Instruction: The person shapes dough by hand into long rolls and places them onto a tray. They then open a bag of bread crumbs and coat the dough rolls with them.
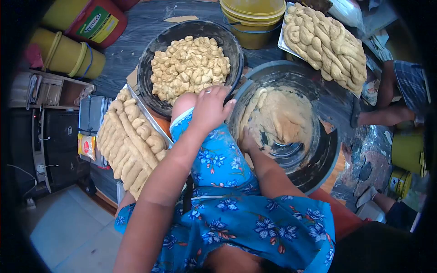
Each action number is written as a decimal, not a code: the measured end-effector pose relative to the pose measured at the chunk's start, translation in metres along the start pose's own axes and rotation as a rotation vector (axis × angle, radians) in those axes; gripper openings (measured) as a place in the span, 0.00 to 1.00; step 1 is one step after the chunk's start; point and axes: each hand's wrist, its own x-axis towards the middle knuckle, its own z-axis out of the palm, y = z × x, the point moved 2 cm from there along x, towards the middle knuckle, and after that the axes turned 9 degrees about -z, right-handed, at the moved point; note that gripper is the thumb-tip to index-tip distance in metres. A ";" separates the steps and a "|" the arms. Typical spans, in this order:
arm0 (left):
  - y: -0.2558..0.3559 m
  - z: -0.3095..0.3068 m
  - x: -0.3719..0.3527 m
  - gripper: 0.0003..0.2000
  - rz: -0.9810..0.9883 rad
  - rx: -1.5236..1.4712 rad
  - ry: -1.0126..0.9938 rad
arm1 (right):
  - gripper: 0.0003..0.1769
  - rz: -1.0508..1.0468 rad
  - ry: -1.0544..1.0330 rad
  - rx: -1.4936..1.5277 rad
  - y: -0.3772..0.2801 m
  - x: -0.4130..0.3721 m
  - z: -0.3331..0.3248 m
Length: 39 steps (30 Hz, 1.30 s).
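Observation:
My left hand [211, 108] lies over my bent knee, fingers stretched out, a ring on one of them. It holds nothing and is close to the rim of a black basin [144, 93] heaped with small dough pieces [191, 66]. My right hand [247, 141] reaches down inside the near left side of a large dark tub [325, 159]. Soft, wet-looking dough [284, 113] spreads over the tub's bottom, with a thicker strip along its left side. The fingers of my right hand are mostly hidden, so their grip cannot be made out.
Shaped dough [132, 145] lies on a tray to the left, and braided dough [325, 45] fills another at the upper right. Yellow buckets [252, 27] stand at the back, a red bucket [98, 22] at the upper left. Other people's legs [387, 113] show at right.

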 end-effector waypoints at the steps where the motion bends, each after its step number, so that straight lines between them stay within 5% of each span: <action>1: -0.001 0.001 0.000 0.19 0.006 0.009 0.010 | 0.43 -0.026 -0.075 -0.007 0.011 -0.014 0.009; 4: -0.005 -0.001 0.001 0.19 -0.035 0.022 -0.047 | 0.37 0.000 -0.263 -0.068 0.036 -0.079 0.011; 9: 0.000 0.002 0.004 0.18 -0.027 0.040 -0.085 | 0.38 -0.010 -0.165 -0.290 0.042 -0.124 -0.023; 10: 0.003 0.003 0.002 0.18 -0.030 0.035 -0.110 | 0.36 0.115 0.064 -0.269 0.048 -0.123 -0.018; 13: 0.011 0.007 0.004 0.17 -0.032 0.069 -0.152 | 0.39 0.250 -0.291 -0.102 0.030 -0.101 -0.009; 19: -0.003 0.007 0.000 0.15 -0.044 0.116 -0.102 | 0.39 0.182 -0.377 0.309 0.086 -0.042 0.047; 21: -0.004 0.000 0.000 0.15 -0.072 0.117 -0.117 | 0.38 0.237 -0.207 0.276 0.092 -0.040 0.052; 26: -0.003 -0.001 -0.009 0.16 -0.026 0.041 -0.081 | 0.28 0.164 -0.489 0.055 0.076 -0.041 0.044; 29: 0.002 -0.006 -0.012 0.14 -0.042 0.062 -0.102 | 0.22 -0.244 -0.388 0.253 0.001 -0.075 -0.039; 32: 0.000 -0.004 -0.017 0.14 0.010 -0.036 -0.024 | 0.16 0.176 -0.422 1.405 0.019 -0.083 -0.042; 35: 0.003 -0.010 -0.016 0.14 -0.020 0.009 -0.098 | 0.13 0.422 -0.635 1.356 0.087 -0.093 -0.040; 39: 0.000 -0.007 -0.019 0.14 -0.003 -0.041 -0.056 | 0.13 0.005 -0.614 0.363 0.114 -0.125 -0.049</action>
